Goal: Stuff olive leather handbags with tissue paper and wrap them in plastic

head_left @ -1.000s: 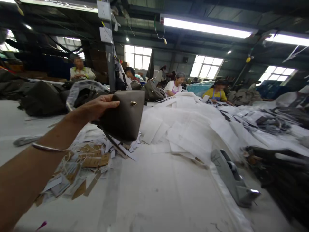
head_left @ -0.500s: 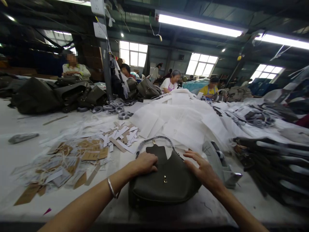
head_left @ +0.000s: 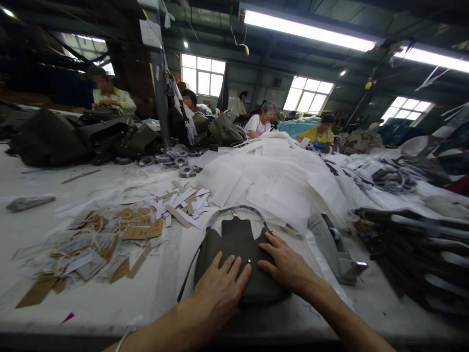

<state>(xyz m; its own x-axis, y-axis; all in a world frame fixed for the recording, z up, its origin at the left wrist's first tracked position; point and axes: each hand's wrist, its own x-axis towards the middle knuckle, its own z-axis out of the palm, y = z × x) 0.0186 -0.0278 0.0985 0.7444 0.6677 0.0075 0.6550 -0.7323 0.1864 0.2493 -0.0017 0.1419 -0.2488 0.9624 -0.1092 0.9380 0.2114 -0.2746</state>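
A dark olive handbag [head_left: 234, 244] lies on the white table in front of me, its wrapped handle [head_left: 234, 209] arching away at the top. A small gold clasp shows on its front, and a tab with gold hardware sticks up near the handle. My left hand [head_left: 222, 283] rests flat on the bag's lower left front, fingers spread. On the upper right side lies my right hand [head_left: 280, 259], fingers stretched out against the leather. A thin dark strap [head_left: 188, 274] hangs out at the bag's left side.
Brown tags in clear bags [head_left: 91, 244] and paper strips [head_left: 183, 203] lie to the left. Behind the bag rises a heap of white sheets [head_left: 264, 171]. A tape dispenser [head_left: 337, 254] stands at right, beside stacked dark pieces [head_left: 410, 259]. Several co-workers sit across the table.
My left hand has gone from the bag's upper left, fingers curled, down to its front, now flat. My right hand has slid left from the edge onto the bag. A strap now shows at left.
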